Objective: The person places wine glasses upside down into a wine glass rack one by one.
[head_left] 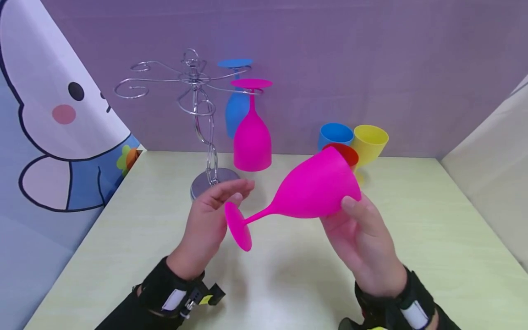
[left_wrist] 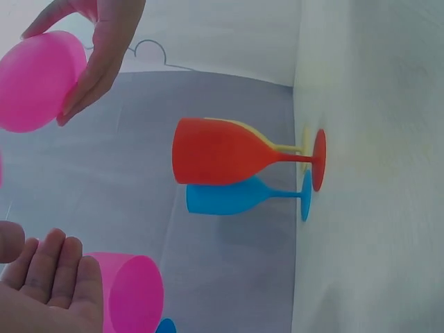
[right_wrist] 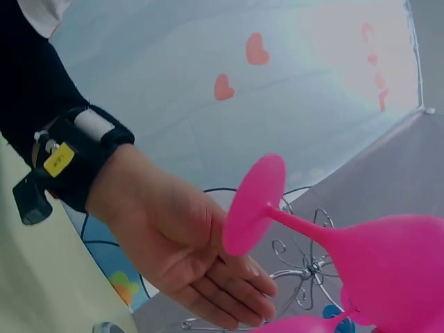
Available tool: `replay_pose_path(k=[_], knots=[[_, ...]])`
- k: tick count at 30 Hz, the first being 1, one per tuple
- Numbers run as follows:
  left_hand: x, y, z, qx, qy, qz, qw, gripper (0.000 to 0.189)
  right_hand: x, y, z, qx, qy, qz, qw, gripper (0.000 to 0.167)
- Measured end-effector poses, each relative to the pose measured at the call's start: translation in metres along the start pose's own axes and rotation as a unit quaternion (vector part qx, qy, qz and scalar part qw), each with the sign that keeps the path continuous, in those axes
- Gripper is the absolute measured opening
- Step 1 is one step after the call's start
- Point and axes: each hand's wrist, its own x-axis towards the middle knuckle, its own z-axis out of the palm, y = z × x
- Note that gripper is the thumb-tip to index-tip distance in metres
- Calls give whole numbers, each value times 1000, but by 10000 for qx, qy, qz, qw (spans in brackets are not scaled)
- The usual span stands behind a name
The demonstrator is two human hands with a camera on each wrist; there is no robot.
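Note:
My right hand (head_left: pixel 360 240) grips a pink wine glass (head_left: pixel 315 188) by its bowl near the rim, thumb on the near side. The glass is held tilted, its foot (head_left: pixel 238 227) pointing down to the left. My left hand (head_left: pixel 208 224) is beside that foot; in the right wrist view its fingers (right_wrist: pixel 229 295) are extended and hold nothing. Behind the hands stands a silver wire glass rack (head_left: pixel 212 156) with curled arms. A second pink glass (head_left: pixel 252 142) and a blue glass (head_left: pixel 236 112) hang upside down from its right arms.
At the back right, a red glass (left_wrist: pixel 222 151), a blue glass (head_left: pixel 336 134) and a yellow glass (head_left: pixel 371 142) stand upright, close together on the pale table (head_left: pixel 433 238). A grey-purple cloth wall (head_left: pixel 371 59) rises behind, and a cartoon-printed panel (head_left: pixel 53 183) stands at the left.

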Motion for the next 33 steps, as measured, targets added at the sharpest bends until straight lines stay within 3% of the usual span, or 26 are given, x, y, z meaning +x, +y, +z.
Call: replay_pose_path(k=[3,11,16,22,27,30,33], knots=[[1,-2,5,-40,58,-121,9999,31,-1,3,0,312,193,-37,9993,42],[-2,-16,23,-1011,-99,-495,9936,24,2,7,2,498,669,-63,9965,48],[-7,-14,27,-1545,-138,-97,9879,20,4,6,4,326,786,108,9963,47],[-11,1,24,-1752,133,306,9840,24,2,3,9,-78,900,519,9946,51],[-14,0,27,-2010,83,413,9787,25,3,6,9,-167,919,834,9921,53],[-15,1,29,-2460,28,198,9691,19,3,8,8,-265,882,1028,9904,52],[-15,4,27,-3132,-51,52,9497,19,4,11,9,-297,907,1218,9880,53]])
